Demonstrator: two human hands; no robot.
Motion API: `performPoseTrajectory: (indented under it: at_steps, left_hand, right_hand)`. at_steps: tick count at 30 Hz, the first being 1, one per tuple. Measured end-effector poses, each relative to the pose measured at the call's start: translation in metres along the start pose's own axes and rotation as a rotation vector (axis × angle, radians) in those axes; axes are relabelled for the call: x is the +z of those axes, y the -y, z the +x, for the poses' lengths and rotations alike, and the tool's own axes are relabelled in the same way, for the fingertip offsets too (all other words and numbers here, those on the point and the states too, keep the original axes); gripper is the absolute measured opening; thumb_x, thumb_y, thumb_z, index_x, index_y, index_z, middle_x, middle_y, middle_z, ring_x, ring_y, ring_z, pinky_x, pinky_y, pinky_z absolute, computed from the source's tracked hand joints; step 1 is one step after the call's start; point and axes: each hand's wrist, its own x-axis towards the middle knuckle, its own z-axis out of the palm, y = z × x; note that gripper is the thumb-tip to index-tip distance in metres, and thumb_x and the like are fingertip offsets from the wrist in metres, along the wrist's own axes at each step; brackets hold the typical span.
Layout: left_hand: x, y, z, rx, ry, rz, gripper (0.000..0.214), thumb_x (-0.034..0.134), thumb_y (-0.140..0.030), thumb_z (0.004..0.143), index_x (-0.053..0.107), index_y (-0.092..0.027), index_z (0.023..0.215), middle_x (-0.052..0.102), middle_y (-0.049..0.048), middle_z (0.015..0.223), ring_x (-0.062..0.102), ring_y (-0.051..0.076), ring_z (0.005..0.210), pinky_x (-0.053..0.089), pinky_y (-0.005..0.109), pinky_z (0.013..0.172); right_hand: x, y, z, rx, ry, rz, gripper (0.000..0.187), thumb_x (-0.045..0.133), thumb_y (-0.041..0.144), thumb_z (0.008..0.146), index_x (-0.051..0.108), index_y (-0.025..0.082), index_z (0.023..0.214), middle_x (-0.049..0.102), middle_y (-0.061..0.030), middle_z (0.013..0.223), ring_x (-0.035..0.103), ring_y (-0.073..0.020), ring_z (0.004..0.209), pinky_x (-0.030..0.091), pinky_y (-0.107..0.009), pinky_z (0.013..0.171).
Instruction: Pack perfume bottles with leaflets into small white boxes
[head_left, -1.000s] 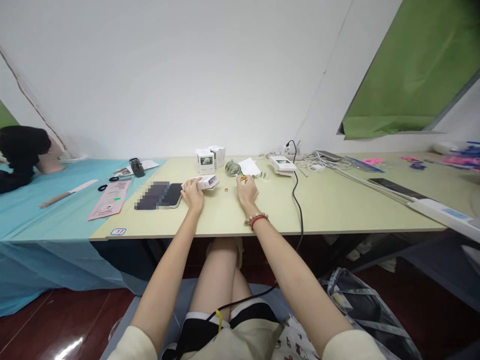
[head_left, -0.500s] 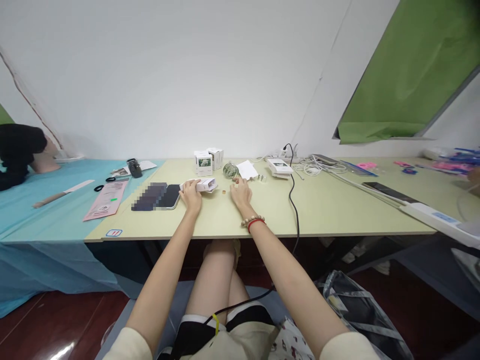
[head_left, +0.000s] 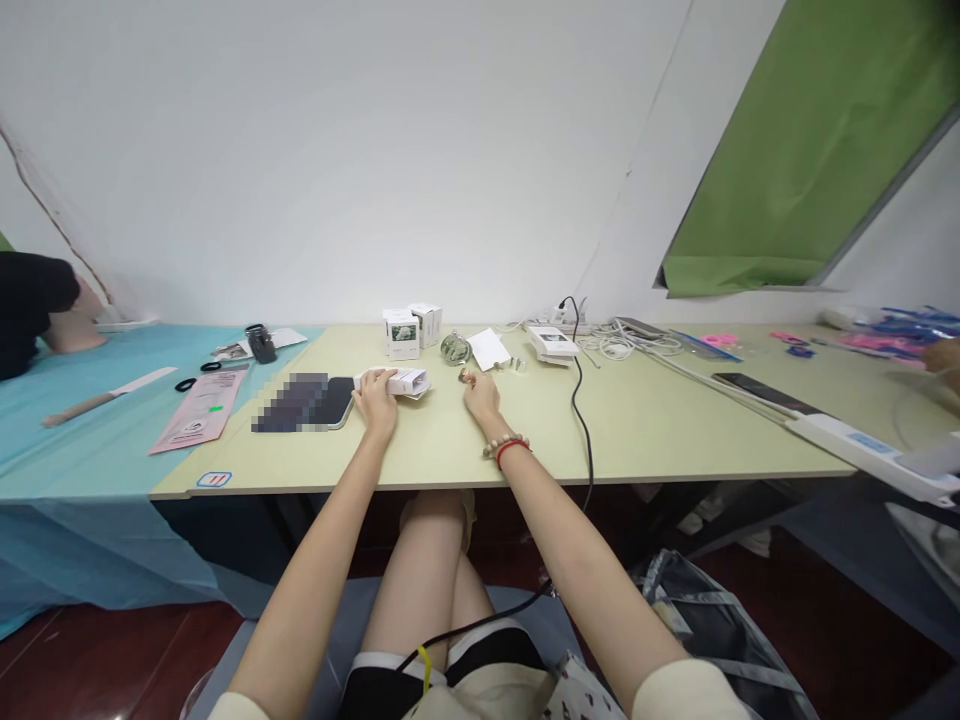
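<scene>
My left hand (head_left: 376, 402) is closed around a small white cardboard box (head_left: 409, 382) that lies on its side, its open flap end turned to the right. A dark tablet-like device (head_left: 341, 402), partly blurred out, lies just left of that hand. My right hand (head_left: 482, 396), with a beaded bracelet at the wrist, pinches a small orange-brown piece (head_left: 465, 376), too small to make out. Beyond it sit a clear round glass jar (head_left: 455, 348) with greenish contents, a white paper sheet (head_left: 490, 349) and some small clear pieces (head_left: 517, 365).
Small white boxes (head_left: 402, 335) with a picture stand near the wall. Flatter white boxes (head_left: 553, 343) lie stacked beside a black cable (head_left: 577, 400), which runs over the table edge. A knife (head_left: 112, 395) and a pink packet (head_left: 201, 410) are at left; a power strip (head_left: 862, 450) is at right.
The small orange-brown piece has left the table and is now between my right fingers. My left hand stays on the white box. The whole view has shifted slightly.
</scene>
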Motion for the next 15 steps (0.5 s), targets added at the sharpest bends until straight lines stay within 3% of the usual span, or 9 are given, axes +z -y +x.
performPoseTrajectory:
  at_steps: [8,15]
  left_hand:
    - [0.0,-0.001,0.0,-0.021,0.002,-0.001,0.05,0.041,0.001,0.069,0.057,-0.03,0.106,0.055,0.0039,0.114,0.044,0.025,0.111,0.033,0.041,0.084]
    - [0.0,-0.004,0.001,-0.002,0.018,0.012,0.048,0.041,0.001,0.071,0.058,-0.03,0.104,0.055,0.0027,0.113,0.044,0.022,0.111,0.032,0.038,0.084]
  right_hand:
    - [-0.031,-0.04,0.036,0.156,-0.273,0.209,0.033,0.043,0.016,0.07,0.05,0.011,0.102,0.055,-0.0126,0.1,0.054,-0.0179,0.088,0.044,-0.035,0.08]
    - [-0.042,-0.071,0.055,0.207,-0.155,0.464,0.051,0.06,0.026,0.066,0.038,0.019,0.112,0.062,-0.0012,0.079,0.062,-0.0126,0.062,0.053,-0.026,0.055]
